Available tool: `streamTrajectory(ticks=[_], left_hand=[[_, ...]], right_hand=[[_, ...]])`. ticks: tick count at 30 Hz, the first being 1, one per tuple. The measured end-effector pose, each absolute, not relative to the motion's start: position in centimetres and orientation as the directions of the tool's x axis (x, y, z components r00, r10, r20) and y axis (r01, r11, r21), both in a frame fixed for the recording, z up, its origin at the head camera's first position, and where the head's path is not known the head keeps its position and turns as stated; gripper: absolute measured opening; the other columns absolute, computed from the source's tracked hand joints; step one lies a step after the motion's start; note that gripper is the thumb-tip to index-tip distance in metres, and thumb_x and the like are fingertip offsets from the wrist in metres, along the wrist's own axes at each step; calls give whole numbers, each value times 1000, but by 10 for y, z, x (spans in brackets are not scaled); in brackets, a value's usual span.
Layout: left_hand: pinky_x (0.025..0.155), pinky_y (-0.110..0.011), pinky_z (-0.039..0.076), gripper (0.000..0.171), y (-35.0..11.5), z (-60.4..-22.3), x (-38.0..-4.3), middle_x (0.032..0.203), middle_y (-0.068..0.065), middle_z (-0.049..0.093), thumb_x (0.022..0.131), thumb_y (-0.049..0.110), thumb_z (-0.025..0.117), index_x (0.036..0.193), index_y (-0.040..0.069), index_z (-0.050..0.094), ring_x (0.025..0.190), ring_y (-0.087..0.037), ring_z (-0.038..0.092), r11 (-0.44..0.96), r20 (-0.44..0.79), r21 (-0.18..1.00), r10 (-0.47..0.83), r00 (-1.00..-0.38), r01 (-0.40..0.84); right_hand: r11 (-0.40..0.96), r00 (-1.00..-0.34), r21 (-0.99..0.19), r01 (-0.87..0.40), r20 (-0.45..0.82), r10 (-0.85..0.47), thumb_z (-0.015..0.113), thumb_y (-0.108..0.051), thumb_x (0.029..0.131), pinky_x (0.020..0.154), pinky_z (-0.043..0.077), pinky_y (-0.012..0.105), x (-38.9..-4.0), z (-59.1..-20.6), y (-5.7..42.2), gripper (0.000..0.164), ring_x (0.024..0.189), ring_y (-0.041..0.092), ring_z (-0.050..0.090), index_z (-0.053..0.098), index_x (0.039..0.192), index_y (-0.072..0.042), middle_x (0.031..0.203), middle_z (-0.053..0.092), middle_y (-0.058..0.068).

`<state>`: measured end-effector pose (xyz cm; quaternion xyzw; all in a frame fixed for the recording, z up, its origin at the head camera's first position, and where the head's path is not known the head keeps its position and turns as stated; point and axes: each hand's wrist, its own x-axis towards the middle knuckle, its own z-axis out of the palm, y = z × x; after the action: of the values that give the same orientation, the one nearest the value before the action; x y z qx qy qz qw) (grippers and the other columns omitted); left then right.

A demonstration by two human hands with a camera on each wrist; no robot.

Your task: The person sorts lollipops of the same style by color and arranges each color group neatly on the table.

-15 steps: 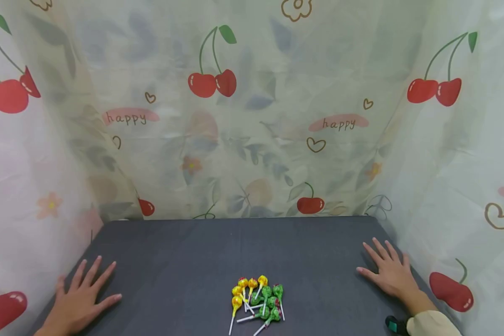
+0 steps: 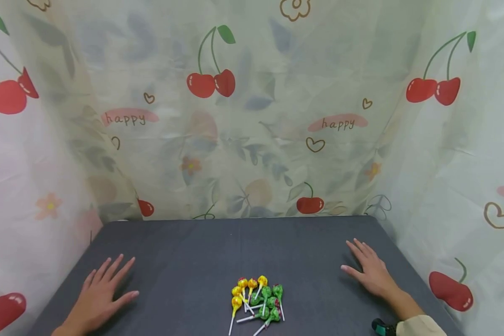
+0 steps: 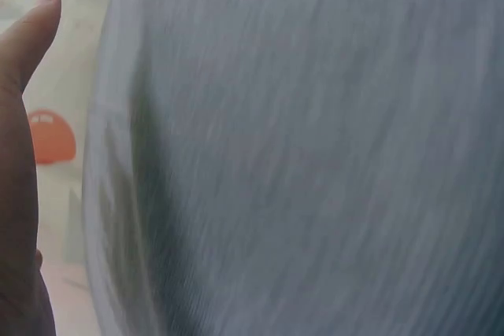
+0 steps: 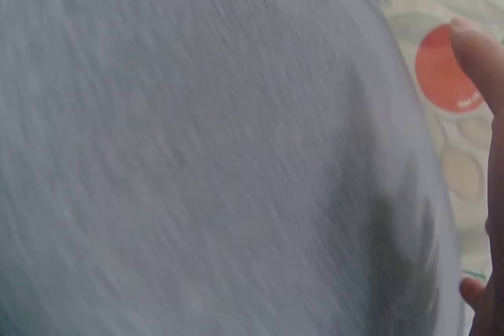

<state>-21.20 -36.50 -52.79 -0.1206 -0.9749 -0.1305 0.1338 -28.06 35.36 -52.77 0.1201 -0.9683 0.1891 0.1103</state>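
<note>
A cluster of lollipops lies near the front middle of the dark table in the head view. Yellow-wrapped lollipops (image 2: 236, 303) make up its left and upper side, green-wrapped lollipops (image 2: 273, 302) its right and lower side, white sticks pointing mostly toward the front. My left hand (image 2: 101, 294) is over the table to the left of them, fingers spread, holding nothing. To their right, my right hand (image 2: 371, 273) is also empty, its fingers extended and thumb apart. Both wrist views show part of a hand and its shadow on the cloth.
The dark cloth-covered table (image 2: 185, 252) has a patterned curtain (image 2: 252, 140) with cherries behind it and along both sides. A dark band with a teal patch (image 2: 380, 328) sits at the right wrist beside a light sleeve (image 2: 420, 326).
Both hands have moved inward from the table's side edges, the left one to the right and the right one to the left. The lollipops have stayed where they were.
</note>
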Motion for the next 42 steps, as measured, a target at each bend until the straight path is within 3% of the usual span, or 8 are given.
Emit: streamTrajectory(ticks=[9, 20, 28, 34, 39, 42], left_hand=[[95, -70, 23, 78, -324, -526, -215, 152, -19, 34, 89, 51, 66, 154, 27, 30, 135, -47, 28, 884, 313, 348, 205, -927, 313], [98, -67, 28, 62, -274, -519, -218, 148, -15, 42, 92, 34, 67, 148, 27, 42, 134, -42, 35, 737, 363, 543, 226, -904, 402], [101, -57, 33, 56, -241, -513, -217, 147, -3, 44, 95, 26, 64, 147, 27, 42, 133, -29, 40, 617, 360, 672, 213, -909, 410], [98, -56, 41, 50, -218, -509, -219, 142, -3, 51, 97, 26, 62, 144, 21, 47, 127, -30, 48, 519, 336, 761, 197, -921, 388], [94, -53, 46, 49, -198, -513, -221, 135, -8, 56, 95, 21, 65, 142, 18, 49, 121, -35, 53, 402, 312, 840, 189, -931, 363], [95, -54, 45, 49, -184, -516, -223, 132, -11, 58, 93, 21, 67, 140, 16, 52, 119, -35, 54, 376, 264, 874, 168, -950, 309]], right_hand=[[738, -911, -552, -387, 351, -215, 65, -32, 93, 100, 24, 69, -276, -533, 323, 68, 133, 50, 29, 38, 147, -1, 148, 35, 28], [583, -901, -689, -432, 364, -237, 64, -20, 94, 91, 44, 61, -265, -524, 273, 61, 127, 43, 45, 38, 147, -4, 144, 44, 24], [407, -904, -813, -416, 323, -279, 63, -12, 95, 88, 52, 36, -261, -521, 244, 59, 126, 44, 46, 38, 148, -5, 145, 41, 26], [318, -898, -857, -405, 308, -315, 62, -11, 95, 90, 51, 37, -261, -523, 226, 59, 122, 43, 52, 37, 148, -4, 143, 42, 28], [245, -896, -899, -363, 265, -356, 61, -11, 96, 80, 55, 31, -261, -526, 212, 59, 114, 44, 56, 34, 148, -2, 139, 42, 33], [226, -905, -920, -321, 227, -359, 61, -11, 96, 74, 57, 35, -261, -526, 202, 60, 111, 39, 59, 34, 148, -1, 136, 45, 33]])
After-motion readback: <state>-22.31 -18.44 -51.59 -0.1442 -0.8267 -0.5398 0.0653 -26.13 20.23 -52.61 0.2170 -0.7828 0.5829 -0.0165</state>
